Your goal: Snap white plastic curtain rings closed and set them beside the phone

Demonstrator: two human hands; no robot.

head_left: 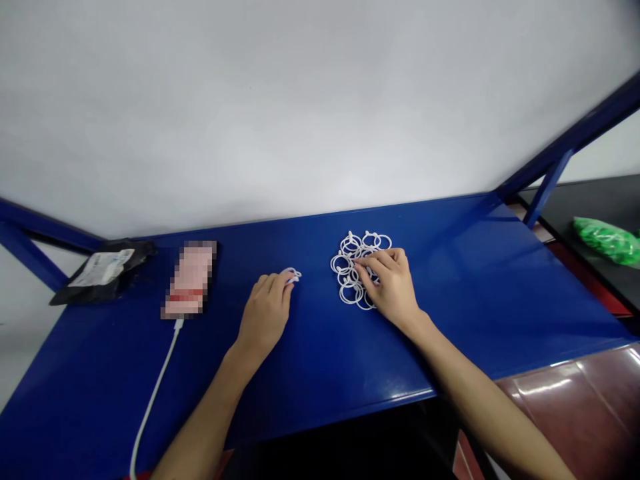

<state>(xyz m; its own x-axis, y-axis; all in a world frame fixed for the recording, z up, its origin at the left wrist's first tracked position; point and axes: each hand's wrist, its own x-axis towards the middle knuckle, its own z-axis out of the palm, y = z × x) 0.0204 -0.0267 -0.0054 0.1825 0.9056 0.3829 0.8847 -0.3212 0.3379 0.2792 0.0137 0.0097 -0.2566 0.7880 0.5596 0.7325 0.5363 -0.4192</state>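
Observation:
A heap of several white plastic rings (353, 257) lies on the blue shelf (465, 293). My right hand (390, 287) rests on the heap's right side, its fingers bent and pinched among the rings. To the left, my left hand (265, 313) lies on the shelf with its fingertips closed on a single white ring (293, 274), which pokes out past them.
A phone (190, 279) with a white cable (155, 393) lies at the left, beside a black pouch with a label (103, 270). A green bag (607, 241) sits on a dark table at the far right. White wall behind; blue frame bars at both sides.

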